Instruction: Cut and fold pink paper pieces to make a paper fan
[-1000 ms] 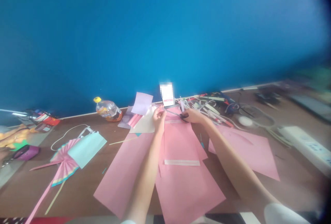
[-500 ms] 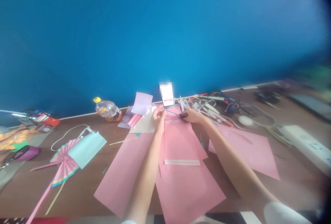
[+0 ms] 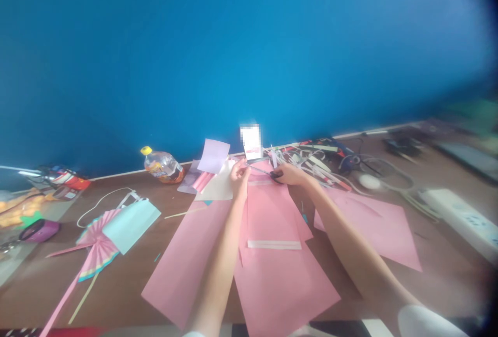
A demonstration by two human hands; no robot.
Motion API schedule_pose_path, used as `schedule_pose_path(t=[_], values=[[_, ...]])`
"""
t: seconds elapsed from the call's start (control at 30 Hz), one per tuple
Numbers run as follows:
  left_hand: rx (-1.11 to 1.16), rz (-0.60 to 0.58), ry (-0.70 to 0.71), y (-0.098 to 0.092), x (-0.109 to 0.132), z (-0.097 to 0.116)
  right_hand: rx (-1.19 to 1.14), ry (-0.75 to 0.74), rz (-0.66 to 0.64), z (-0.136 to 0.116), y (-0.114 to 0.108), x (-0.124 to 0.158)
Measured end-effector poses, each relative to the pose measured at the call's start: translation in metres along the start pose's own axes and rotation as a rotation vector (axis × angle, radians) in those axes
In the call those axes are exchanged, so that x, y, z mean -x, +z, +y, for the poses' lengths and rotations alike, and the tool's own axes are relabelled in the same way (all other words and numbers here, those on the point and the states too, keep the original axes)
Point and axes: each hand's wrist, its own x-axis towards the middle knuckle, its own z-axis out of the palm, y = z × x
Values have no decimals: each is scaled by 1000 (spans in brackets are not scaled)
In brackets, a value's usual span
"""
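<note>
Both my arms reach far out over pink paper sheets (image 3: 272,280) on a brown table (image 3: 128,269). My right hand (image 3: 291,174) is closed round the dark handles of a pair of scissors (image 3: 268,172), whose blades point left. My left hand (image 3: 239,173) pinches the far edge of a pink sheet (image 3: 268,207) right at the blade tips. A white strip (image 3: 274,244) lies across that sheet nearer to me.
A folded pink paper fan with a pale blue sheet (image 3: 116,228) lies at left. A bottle with a yellow cap (image 3: 162,164) lies by the blue wall. Cables and paper strips (image 3: 327,163) pile up behind my right hand. A white power strip (image 3: 459,217) sits at right.
</note>
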Motion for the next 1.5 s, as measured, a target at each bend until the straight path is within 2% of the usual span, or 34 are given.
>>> schedule_pose_path(t=[1.5], values=[[-13, -6, 14, 0, -1, -2, -13, -15, 21, -5, 1, -1]])
